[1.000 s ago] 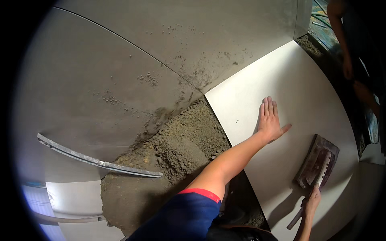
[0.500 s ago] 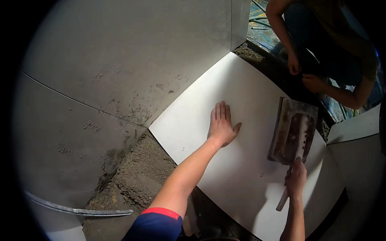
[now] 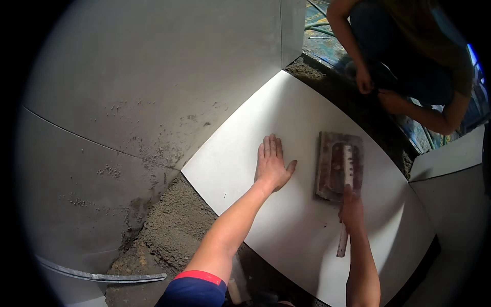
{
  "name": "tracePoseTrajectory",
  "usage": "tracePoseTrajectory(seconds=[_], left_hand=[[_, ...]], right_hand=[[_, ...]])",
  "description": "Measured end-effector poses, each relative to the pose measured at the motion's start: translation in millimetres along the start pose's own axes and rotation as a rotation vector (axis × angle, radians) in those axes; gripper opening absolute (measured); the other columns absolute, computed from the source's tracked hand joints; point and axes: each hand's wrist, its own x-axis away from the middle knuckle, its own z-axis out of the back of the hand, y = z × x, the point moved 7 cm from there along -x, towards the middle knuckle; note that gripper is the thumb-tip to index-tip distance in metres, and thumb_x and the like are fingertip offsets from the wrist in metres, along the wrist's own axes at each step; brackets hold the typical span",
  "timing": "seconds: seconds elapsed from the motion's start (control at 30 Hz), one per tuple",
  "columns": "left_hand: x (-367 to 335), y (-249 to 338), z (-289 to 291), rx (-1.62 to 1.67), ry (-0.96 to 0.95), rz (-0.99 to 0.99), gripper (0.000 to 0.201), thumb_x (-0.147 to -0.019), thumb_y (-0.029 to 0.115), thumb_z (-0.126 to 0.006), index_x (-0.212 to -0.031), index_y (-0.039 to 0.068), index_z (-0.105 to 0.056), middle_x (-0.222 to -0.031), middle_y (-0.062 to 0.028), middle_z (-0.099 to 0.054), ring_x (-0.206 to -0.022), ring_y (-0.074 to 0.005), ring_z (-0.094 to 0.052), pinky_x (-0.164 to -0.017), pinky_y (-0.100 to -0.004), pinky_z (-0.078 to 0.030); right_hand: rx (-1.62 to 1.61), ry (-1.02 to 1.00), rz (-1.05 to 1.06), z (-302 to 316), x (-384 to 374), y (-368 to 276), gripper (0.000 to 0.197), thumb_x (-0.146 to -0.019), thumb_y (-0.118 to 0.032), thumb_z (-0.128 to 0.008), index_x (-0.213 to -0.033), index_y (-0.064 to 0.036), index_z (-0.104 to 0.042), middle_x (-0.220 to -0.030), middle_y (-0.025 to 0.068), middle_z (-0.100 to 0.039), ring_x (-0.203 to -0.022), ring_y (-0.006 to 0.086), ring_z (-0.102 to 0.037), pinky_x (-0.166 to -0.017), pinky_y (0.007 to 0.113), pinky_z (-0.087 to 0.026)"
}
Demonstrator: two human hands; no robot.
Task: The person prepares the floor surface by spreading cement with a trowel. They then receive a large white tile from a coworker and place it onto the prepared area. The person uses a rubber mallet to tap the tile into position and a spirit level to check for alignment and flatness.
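Note:
A large white tile (image 3: 302, 107) lies on grey mortar, its left corner meeting the wall. My left hand (image 3: 272, 165) rests flat on the tile, palm down, fingers stretched out and thumb apart. On the right, my right hand (image 3: 352, 209) is closed round the long pale handle of a rectangular float (image 3: 327, 169). The float's plate is dirty and brownish and sits over the middle right of the tile, touching or just above it; I cannot tell which.
Grey wall tiles (image 3: 153, 66) spotted with mortar rise on the left. Rough mortar (image 3: 179, 220) lies below the tile's left edge. A thin curved-looking strip (image 3: 102, 277) is at lower left. A person (image 3: 409, 56) crouches beyond the far right edge, hands together.
My right hand and the float have shifted left, toward the middle of the tile. My left hand stays flat on the tile. The whole view has moved slightly.

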Motion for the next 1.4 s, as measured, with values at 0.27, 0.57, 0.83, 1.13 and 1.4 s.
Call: tracePoseTrajectory(seconds=[0.27,0.57,0.83,1.13,1.4], left_hand=[[0,-11,3,0.045,0.068,0.03,0.086,-0.097,0.051,-0.046,-0.152,-0.01,-0.02,-0.162,-0.0255,-0.014,-0.152,-0.0365,-0.008,-0.124,-0.0459,-0.007],[13,-28,24,-0.05,0.042,0.009,0.085,-0.099,0.048,-0.044,-0.151,-0.013,-0.017,-0.161,-0.0273,-0.014,-0.152,-0.0377,-0.007,-0.124,-0.0455,-0.006],[6,-32,7,-0.086,0.085,-0.007,0.082,-0.099,0.045,-0.047,-0.151,-0.011,-0.019,-0.161,-0.0257,-0.016,-0.152,-0.0366,-0.01,-0.124,-0.0462,-0.008],[5,-43,9,-0.101,0.088,-0.041,0.079,-0.101,0.043,-0.045,-0.151,-0.011,-0.019,-0.161,-0.0269,-0.017,-0.151,-0.038,-0.013,-0.123,-0.0478,-0.011],[5,-43,3,-0.141,0.118,-0.044,0.076,-0.102,0.044,-0.044,-0.151,-0.011,-0.022,-0.16,-0.0268,-0.02,-0.15,-0.0383,-0.015,-0.123,-0.047,-0.013]], right_hand=[[0.123,0.13,0.194,20,8,-37,0.066,-0.101,-0.058,-0.043,-0.088,0.0046,-0.061,-0.062,0.0141,-0.056,-0.05,0.0234,-0.054,-0.049,0.04,-0.044],[0.046,-0.025,0.08,28,28,-32,0.066,-0.103,-0.052,-0.039,-0.096,0.0089,-0.062,-0.078,0.0275,-0.064,-0.081,0.0419,-0.065,-0.075,0.049,-0.049],[-0.082,0.081,-0.172,76,52,59,0.066,-0.102,-0.053,-0.037,-0.087,0.0067,-0.062,-0.081,0.0282,-0.065,-0.085,0.0439,-0.065,-0.077,0.05,-0.048],[-0.224,0.272,-0.24,139,70,151,0.063,-0.101,-0.058,-0.039,-0.077,-0.0031,-0.059,-0.064,0.007,-0.058,-0.055,0.0187,-0.056,-0.055,0.037,-0.046],[-0.477,0.473,-0.437,177,105,233,0.058,-0.102,-0.055,-0.04,-0.073,-0.0073,-0.053,-0.057,0.003,-0.049,-0.043,0.0166,-0.046,-0.042,0.034,-0.038]])
